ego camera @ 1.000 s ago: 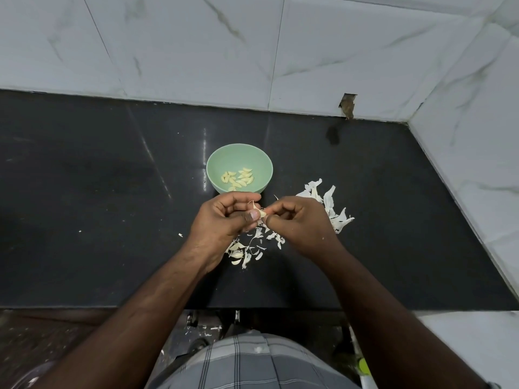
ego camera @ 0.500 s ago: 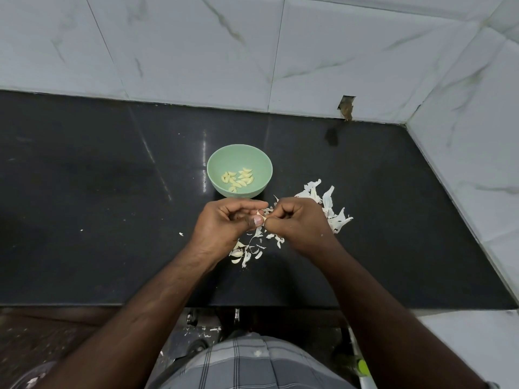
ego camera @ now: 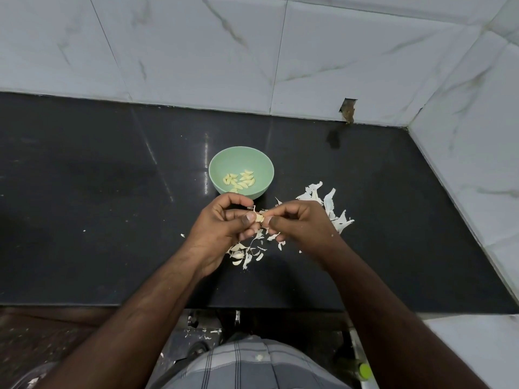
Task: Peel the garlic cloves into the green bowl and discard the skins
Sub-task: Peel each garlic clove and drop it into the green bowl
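Both hands pinching one garlic clove above the glossy black desk.

Left hand [ego camera: 224,223] and right hand [ego camera: 297,224] curl round the pale clove [ego camera: 259,218]; papery white skins [ego camera: 328,206] litter the desk [ego camera: 98,206] beside the round green bowl [ego camera: 217,171] of smooth peeled cloves [ego camera: 240,181].

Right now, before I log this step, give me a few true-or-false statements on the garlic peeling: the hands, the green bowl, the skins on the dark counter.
1. The round pale green bowl holds peeled garlic cloves. True.
2. The left hand pinches a small garlic clove and the right hand pinches at it too. True.
3. The papery white skins lie inside the bowl. False: they lie on the black stone counter, right of the bowl and under the hands.
4. The bowl sits nearer the person than the hands. False: it sits beyond them, towards the white marble-patterned wall tiles.
5. The right hand rests flat on the counter. False: its fingers are curled at the clove.
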